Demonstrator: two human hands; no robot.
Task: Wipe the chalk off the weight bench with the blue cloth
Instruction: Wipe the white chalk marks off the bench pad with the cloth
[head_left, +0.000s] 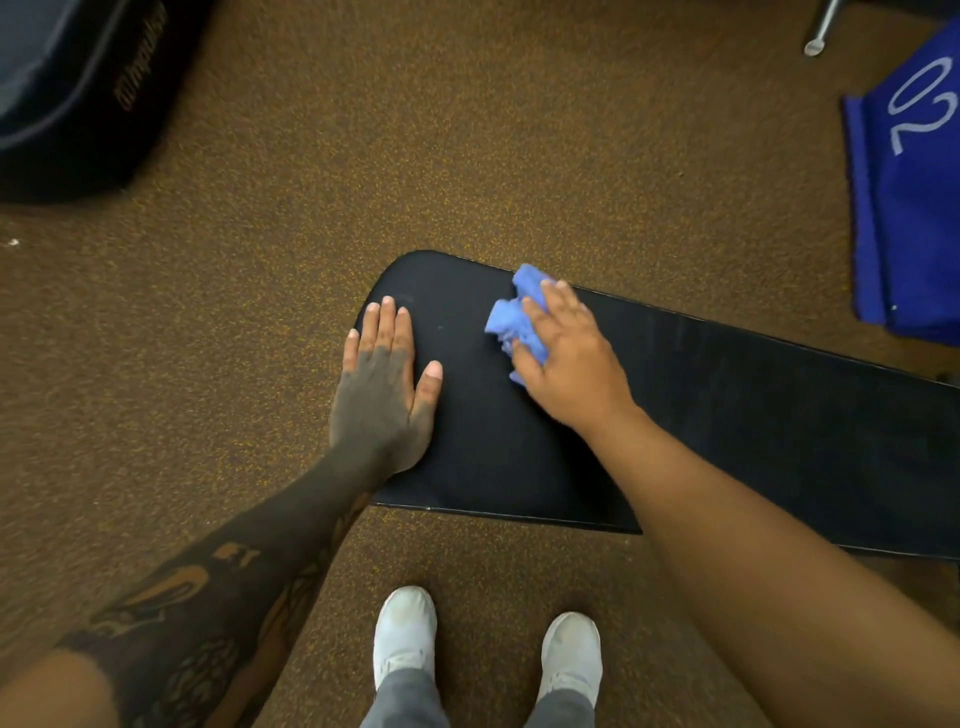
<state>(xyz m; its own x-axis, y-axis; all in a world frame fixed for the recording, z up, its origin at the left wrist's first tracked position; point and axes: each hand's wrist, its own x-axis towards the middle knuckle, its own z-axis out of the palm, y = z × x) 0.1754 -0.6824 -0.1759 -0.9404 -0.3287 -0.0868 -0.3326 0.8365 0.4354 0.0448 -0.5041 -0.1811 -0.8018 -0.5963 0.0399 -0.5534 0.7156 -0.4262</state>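
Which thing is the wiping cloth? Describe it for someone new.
Find the long black weight bench. Near its rounded end, the right hand grips a crumpled blue cloth. It's pale and bunched, unlike the flat dark-blue numbered fabric.

Free bench (753, 415) rightward (left hand (382, 384) leftward)

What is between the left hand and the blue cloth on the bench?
Only bare black bench padding, in the head view. The left hand lies flat near the rounded end; the blue cloth is bunched under the right hand.
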